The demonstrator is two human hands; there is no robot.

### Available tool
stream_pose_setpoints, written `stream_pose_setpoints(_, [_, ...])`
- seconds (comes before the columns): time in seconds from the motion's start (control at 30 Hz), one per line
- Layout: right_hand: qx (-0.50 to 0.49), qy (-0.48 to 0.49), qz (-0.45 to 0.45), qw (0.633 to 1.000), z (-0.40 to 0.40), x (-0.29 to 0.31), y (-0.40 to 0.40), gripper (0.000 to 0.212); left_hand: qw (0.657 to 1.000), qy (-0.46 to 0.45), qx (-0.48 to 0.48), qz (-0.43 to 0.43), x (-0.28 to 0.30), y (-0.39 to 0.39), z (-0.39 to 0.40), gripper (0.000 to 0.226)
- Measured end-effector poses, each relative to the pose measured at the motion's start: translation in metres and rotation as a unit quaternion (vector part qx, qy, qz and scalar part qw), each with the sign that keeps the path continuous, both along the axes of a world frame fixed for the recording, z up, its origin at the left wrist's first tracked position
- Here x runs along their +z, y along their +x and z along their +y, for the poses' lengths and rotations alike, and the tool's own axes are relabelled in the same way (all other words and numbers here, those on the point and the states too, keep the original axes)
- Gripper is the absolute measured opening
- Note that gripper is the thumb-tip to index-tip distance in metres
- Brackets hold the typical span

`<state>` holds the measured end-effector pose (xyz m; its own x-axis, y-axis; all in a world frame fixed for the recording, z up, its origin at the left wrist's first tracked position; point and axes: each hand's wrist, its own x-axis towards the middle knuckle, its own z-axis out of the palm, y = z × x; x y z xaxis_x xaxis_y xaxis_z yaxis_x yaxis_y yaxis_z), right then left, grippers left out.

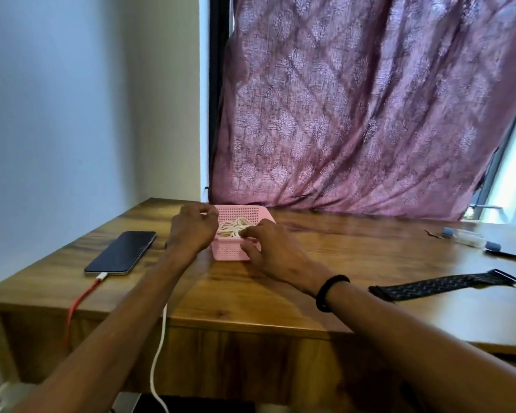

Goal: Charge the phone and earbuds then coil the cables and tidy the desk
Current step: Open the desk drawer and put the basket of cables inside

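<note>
The left hand (pixel 192 231) is pinching the basket (pixel 239 234) rim; the right hand (pixel 268 248), fingers apart, is tucking the cable (pixel 231 228) inside. Best pressing loops flat while bracing the basket on the worktop (pixel 310 281).

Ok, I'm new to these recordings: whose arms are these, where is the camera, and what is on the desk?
There is no machine here. A person wears a camera on the head, so you look forward and down along their own two bare arms.

The left hand and right hand are both at a small pink basket holding a loose bundle of white cable. The right fingers touch the basket's near rim; whether either hand grips anything is hard to tell.

On the wooden desk lie a dark phone with a red cable plugged in, and a patterned strap on the right. Another white cable hangs over the front edge.
</note>
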<state>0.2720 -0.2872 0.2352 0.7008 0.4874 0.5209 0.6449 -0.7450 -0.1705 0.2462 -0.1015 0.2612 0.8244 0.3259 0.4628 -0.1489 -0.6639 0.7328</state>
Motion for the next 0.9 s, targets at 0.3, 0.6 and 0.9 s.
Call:
stream_pose_setpoints(0.3, [-0.060, 0.098, 0.014, 0.993, -0.101, 0.011, -0.016, 0.030, 0.999, 0.006, 0.002, 0.045, 0.004, -0.006, -0.007, 0.026])
stream_pose_setpoints(0.6, [-0.175, 0.362, 0.239, 0.884, -0.153, 0.033, -0.028, 0.011, 0.972, -0.166, -0.084, 0.145, 0.013, 0.000, -0.051, 0.027])
stream_pose_setpoints(0.9, [-0.163, 0.399, 0.268, 0.861, -0.204, 0.064, -0.060, 0.013, 0.957, -0.185, -0.175, 0.137, 0.036, -0.019, -0.078, 0.033])
